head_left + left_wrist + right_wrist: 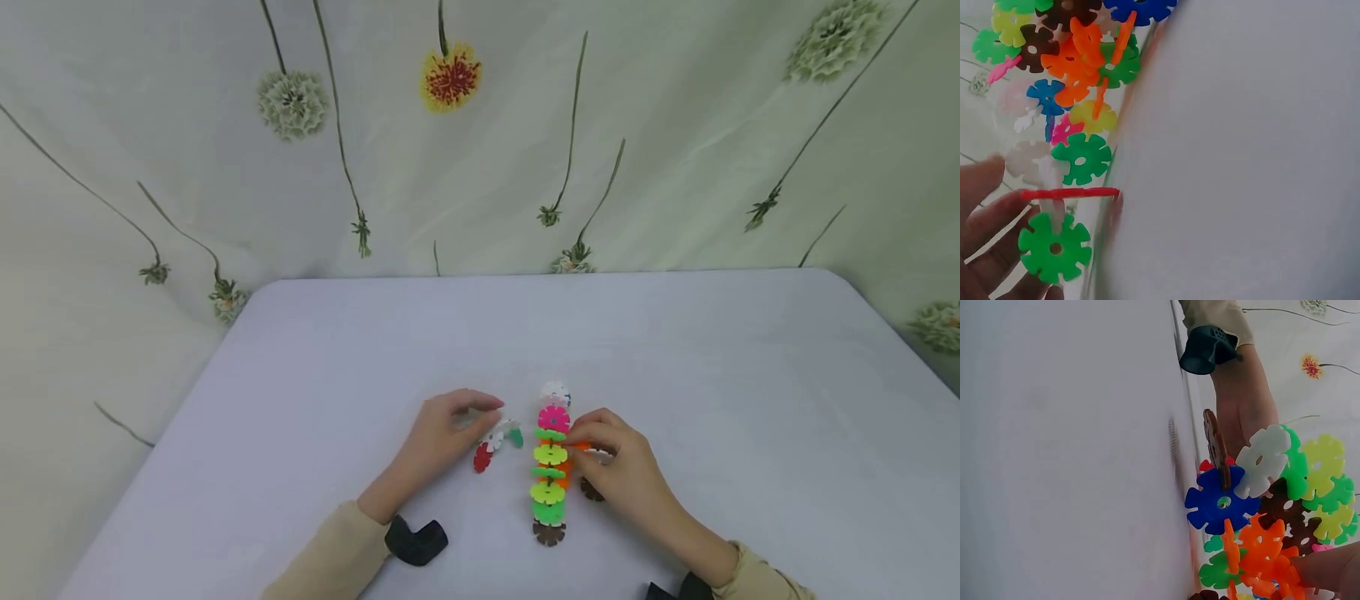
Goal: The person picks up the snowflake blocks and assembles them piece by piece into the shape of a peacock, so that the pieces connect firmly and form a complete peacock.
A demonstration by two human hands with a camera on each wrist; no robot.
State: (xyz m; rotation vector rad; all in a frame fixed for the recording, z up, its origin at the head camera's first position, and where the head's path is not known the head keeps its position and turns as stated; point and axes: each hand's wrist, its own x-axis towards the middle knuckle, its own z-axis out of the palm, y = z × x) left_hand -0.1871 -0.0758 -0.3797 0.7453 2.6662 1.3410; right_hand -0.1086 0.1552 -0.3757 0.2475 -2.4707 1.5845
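Note:
A build of slotted plastic snowflake discs (551, 455) stands on the table in front of me, with pink, yellow, green, orange and brown pieces. My right hand (617, 454) is at its right side, thumb and forefinger pinching the orange discs (1262, 544). A blue disc (1222, 501) and white disc (1264, 460) also belong to the build. To its left, my left hand (455, 423) holds a smaller cluster from above by its fingertips. White, green (1055, 248) and red discs (1075, 193) make up that cluster. Whether the two groups touch is unclear.
The white table (360, 333) extends around both hands. Behind it hangs a cloth (495, 167) printed with flowers and stems. Dark camera mounts (416, 542) sit on the wrists, close to the tabletop.

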